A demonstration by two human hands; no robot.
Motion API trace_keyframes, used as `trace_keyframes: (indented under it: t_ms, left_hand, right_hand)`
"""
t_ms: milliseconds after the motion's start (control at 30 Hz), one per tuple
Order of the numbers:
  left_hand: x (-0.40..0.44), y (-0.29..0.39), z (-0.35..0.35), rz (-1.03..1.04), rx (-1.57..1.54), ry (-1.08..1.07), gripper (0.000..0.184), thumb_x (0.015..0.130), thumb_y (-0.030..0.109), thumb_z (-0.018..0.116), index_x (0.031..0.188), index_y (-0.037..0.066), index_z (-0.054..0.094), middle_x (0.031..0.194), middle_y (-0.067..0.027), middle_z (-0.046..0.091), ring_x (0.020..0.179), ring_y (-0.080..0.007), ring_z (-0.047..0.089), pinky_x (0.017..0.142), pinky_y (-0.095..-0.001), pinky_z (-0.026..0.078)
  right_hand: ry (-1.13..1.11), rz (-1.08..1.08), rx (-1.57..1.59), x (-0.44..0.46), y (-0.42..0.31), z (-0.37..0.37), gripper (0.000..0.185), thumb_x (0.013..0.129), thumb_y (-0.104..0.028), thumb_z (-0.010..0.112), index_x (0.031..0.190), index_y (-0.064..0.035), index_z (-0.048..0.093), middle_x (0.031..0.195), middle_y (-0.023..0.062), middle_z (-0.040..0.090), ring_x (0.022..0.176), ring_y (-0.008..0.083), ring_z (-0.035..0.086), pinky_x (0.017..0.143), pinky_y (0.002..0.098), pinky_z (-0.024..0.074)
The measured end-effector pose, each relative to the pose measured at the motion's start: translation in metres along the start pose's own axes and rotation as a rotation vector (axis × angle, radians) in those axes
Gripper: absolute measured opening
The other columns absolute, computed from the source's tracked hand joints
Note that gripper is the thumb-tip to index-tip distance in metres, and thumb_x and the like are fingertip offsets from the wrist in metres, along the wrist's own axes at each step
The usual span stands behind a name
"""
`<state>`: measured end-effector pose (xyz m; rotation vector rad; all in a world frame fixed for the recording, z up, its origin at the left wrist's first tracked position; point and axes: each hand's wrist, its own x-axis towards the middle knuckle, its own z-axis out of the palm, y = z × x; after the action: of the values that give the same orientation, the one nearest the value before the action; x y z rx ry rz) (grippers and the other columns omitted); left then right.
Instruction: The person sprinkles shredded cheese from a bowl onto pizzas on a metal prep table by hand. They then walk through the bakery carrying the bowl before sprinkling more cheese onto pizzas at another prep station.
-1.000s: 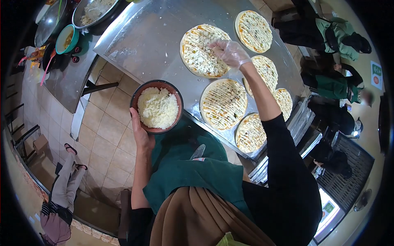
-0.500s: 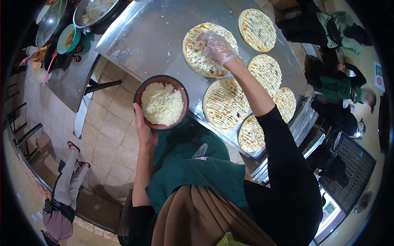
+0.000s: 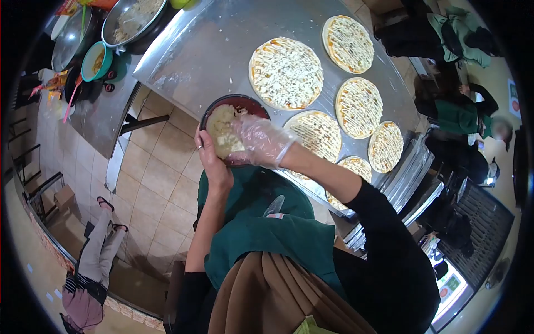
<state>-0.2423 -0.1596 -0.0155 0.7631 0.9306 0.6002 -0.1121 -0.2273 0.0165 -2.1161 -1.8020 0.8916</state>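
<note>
My left hand grips the near left rim of a dark bowl, its thumb lying along the outside. White grated cheese fills much of the bowl. Inside it, my right hand, in a clear plastic glove, has its fingers curled into the cheese; the fingertips are partly hidden. Just beyond the bowl lies a pizza scattered with white cheese over its topping. A second pizza, striped with pale sauce, is partly covered by my right forearm.
More striped pizzas lie on the metal table. At the upper left are a teal bowl and a large metal bowl. Co-workers in green are on the right. Another person is at the lower left.
My right hand has come back from the far pizza into the bowl. That pizza now shows in full, with white cheese across it. The bowl has shifted right and slightly up in view.
</note>
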Motion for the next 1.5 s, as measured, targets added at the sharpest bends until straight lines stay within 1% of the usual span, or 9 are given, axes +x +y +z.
trace_keyframes:
  t_ms: [33, 133, 267, 400, 633, 767, 900, 1233, 1500]
  left_hand:
    - [0.001, -0.002, -0.002, -0.046, -0.071, -0.001, 0.046, 0.100, 0.039, 0.039, 0.131, 0.005, 0.039, 0.128, -0.0092, 0.048, 0.121, -0.0194, 0.044, 0.102, -0.0337, 0.035]
    - [-0.002, -0.010, -0.004, -0.081, -0.025, -0.015, 0.045, 0.100, 0.039, 0.039, 0.130, 0.005, 0.040, 0.127, -0.0087, 0.048, 0.119, -0.0187, 0.045, 0.101, -0.0329, 0.036]
    - [0.004, -0.005, 0.000, -0.084, -0.018, -0.066, 0.047, 0.099, 0.042, 0.039, 0.128, 0.006, 0.041, 0.125, -0.0079, 0.050, 0.117, -0.0182, 0.047, 0.100, -0.0332, 0.038]
    - [0.012, -0.007, 0.006, -0.040, 0.074, -0.098, 0.053, 0.097, 0.049, 0.039, 0.131, 0.007, 0.040, 0.126, -0.0072, 0.051, 0.117, -0.0189, 0.050, 0.099, -0.0346, 0.040]
    - [0.017, 0.004, 0.026, -0.141, -0.097, -0.100, 0.044, 0.100, 0.041, 0.039, 0.126, 0.006, 0.042, 0.121, -0.0073, 0.052, 0.111, -0.0163, 0.052, 0.095, -0.0319, 0.041]
    - [0.026, -0.002, 0.027, -0.169, -0.107, -0.139, 0.045, 0.100, 0.042, 0.038, 0.126, 0.006, 0.041, 0.120, -0.0073, 0.054, 0.109, -0.0166, 0.054, 0.094, -0.0323, 0.042]
    - [0.029, -0.001, 0.021, -0.154, -0.091, -0.125, 0.046, 0.100, 0.043, 0.038, 0.126, 0.006, 0.041, 0.120, -0.0071, 0.054, 0.109, -0.0167, 0.053, 0.095, -0.0324, 0.042]
    - [0.017, 0.009, -0.022, -0.158, -0.066, 0.005, 0.053, 0.098, 0.049, 0.037, 0.129, 0.006, 0.041, 0.125, -0.0076, 0.052, 0.115, -0.0184, 0.052, 0.098, -0.0340, 0.042]
    - [0.001, 0.023, -0.042, -0.187, -0.041, 0.077, 0.056, 0.098, 0.049, 0.036, 0.135, 0.007, 0.040, 0.132, -0.0081, 0.050, 0.118, -0.0221, 0.051, 0.100, -0.0378, 0.041]
  right_hand:
    - [0.096, -0.040, 0.065, 0.001, 0.001, 0.005, 0.048, 0.084, -0.038, 0.060, 0.108, 0.0031, 0.058, 0.099, 0.0238, 0.060, 0.100, 0.0375, 0.058, 0.087, 0.0442, 0.0453]
    - [-0.302, 0.058, 0.187, 0.006, 0.001, -0.001, 0.043, 0.080, -0.029, 0.063, 0.111, 0.0004, 0.057, 0.098, 0.0242, 0.061, 0.098, 0.0398, 0.058, 0.084, 0.0458, 0.0462]
    - [0.047, 0.072, 0.412, 0.004, 0.014, -0.003, 0.036, 0.079, -0.023, 0.062, 0.108, -0.0012, 0.057, 0.092, 0.0230, 0.062, 0.093, 0.0396, 0.060, 0.082, 0.0463, 0.0470]
    - [-0.088, 0.125, 0.320, 0.007, 0.012, -0.007, 0.031, 0.081, -0.023, 0.063, 0.101, 0.0005, 0.059, 0.091, 0.0231, 0.062, 0.091, 0.0384, 0.061, 0.079, 0.0442, 0.0477]
    - [-0.126, 0.198, 0.851, -0.001, 0.054, -0.052, 0.035, 0.083, -0.029, 0.067, 0.111, -0.0068, 0.065, 0.098, 0.0148, 0.067, 0.081, 0.0226, 0.064, 0.077, 0.0342, 0.0491]
    - [-0.038, 0.094, 0.426, 0.005, 0.055, -0.058, 0.029, 0.087, -0.026, 0.066, 0.106, -0.0044, 0.068, 0.095, 0.0090, 0.069, 0.086, 0.0137, 0.064, 0.074, 0.0288, 0.0506]
    - [-0.113, 0.227, 0.943, 0.009, 0.070, -0.080, 0.025, 0.089, -0.025, 0.064, 0.102, -0.0042, 0.069, 0.093, 0.0059, 0.069, 0.083, 0.0116, 0.063, 0.073, 0.0261, 0.0521]
    - [0.178, 0.203, 0.225, 0.040, 0.138, -0.054, 0.023, 0.085, -0.015, 0.062, 0.106, -0.0073, 0.067, 0.091, 0.0085, 0.070, 0.076, 0.0144, 0.065, 0.070, 0.0292, 0.0533]
    - [0.241, 0.273, 0.342, 0.054, 0.173, -0.084, 0.026, 0.088, -0.016, 0.058, 0.109, -0.0039, 0.067, 0.092, 0.0067, 0.071, 0.074, 0.0125, 0.062, 0.071, 0.0266, 0.0504]
